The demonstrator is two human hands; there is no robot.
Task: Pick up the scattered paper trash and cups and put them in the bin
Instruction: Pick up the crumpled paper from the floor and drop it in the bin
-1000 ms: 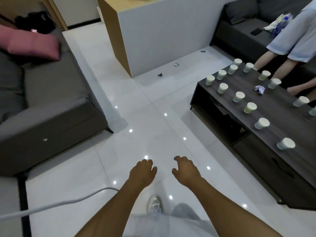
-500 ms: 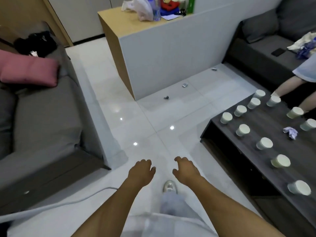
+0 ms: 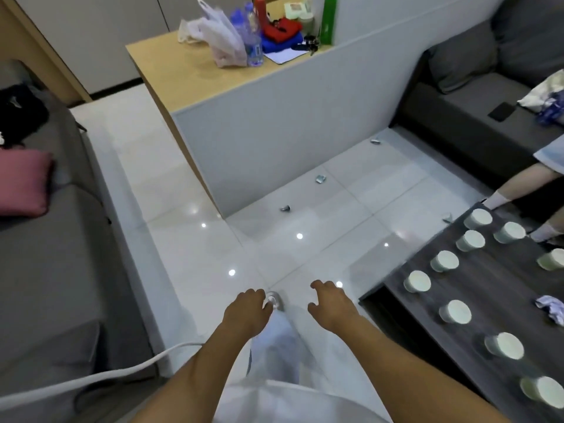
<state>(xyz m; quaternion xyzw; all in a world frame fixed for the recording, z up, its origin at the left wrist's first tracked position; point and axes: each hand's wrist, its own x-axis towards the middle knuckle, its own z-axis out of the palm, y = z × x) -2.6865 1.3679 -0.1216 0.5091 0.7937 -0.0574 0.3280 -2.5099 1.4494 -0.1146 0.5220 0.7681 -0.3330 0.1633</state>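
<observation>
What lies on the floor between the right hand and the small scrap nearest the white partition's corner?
In the head view, only bare white tile with light reflections lies between the right hand and the scrap; nothing else lies on that stretch.

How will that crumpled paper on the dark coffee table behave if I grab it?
The crumpled paper looks thin and creased, so it is probably very light and will squash in the fingers. Its irregular shape suggests it won't roll. It lies close to paper cups, which look light enough to tip if bumped.

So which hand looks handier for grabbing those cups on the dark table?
Probably the right hand. It hangs empty nearer the dark table, where the paper cups stand, while the left hand is farther away, toward the grey sofa.
</observation>
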